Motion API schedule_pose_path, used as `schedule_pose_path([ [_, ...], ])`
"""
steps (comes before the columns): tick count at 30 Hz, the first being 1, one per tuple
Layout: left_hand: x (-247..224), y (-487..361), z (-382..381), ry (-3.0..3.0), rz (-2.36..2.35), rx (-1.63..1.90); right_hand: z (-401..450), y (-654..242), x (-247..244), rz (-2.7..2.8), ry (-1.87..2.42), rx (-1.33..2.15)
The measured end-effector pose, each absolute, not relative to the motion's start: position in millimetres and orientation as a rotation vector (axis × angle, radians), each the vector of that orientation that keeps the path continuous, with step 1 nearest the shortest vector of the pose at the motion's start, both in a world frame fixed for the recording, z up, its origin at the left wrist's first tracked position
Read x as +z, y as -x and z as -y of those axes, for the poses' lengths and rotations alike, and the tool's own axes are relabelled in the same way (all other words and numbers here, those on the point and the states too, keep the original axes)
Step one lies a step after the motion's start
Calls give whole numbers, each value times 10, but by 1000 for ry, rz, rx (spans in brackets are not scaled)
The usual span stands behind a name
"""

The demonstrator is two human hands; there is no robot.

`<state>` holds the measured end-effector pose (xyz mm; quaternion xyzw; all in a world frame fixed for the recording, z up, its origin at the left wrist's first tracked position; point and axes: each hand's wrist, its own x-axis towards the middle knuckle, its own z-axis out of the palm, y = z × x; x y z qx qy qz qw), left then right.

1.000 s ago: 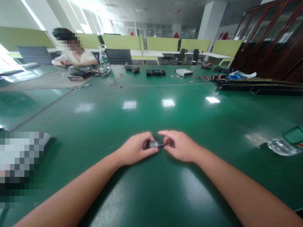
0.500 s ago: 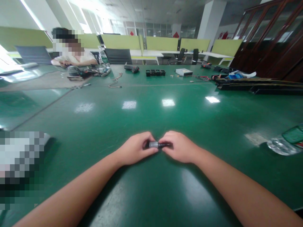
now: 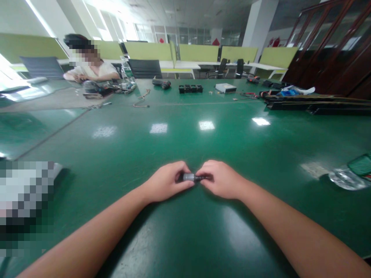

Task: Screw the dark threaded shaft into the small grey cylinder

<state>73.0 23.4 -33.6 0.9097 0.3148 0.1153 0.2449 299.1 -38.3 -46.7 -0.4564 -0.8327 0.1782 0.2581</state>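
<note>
A small grey-and-black cylinder (image 3: 189,177) lies sideways between my two hands, low over the green table (image 3: 185,150). My left hand (image 3: 168,181) is closed round its thicker grey body, thumb on the near side and fingers on the far side. The thinner dark end is pinched in the fingers of my right hand (image 3: 218,179). The two hands' fingertips are close together, with a short stretch of the dark part showing between them. Both outer ends of the cylinder are partly hidden by the hands, and its exact kind cannot be made out.
A blurred-out pale object (image 3: 26,189) sits at left; a clear container (image 3: 346,178) stands at right. Along the far side are a black block (image 3: 190,89), a white box (image 3: 225,88), a cable (image 3: 140,101) and long black bars (image 3: 319,104). Another person (image 3: 91,71) sits at far left.
My right hand has shifted very slightly to the right, showing a bit more of the dark part. The left hand keeps its hold with hardly any movement.
</note>
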Motion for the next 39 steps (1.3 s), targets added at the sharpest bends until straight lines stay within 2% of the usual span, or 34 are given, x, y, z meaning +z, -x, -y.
schedule_pose_path([
  [39, -326, -731, -221, -2470, -847, 328, 400, -3110, -361, 2292, 1354, 479],
])
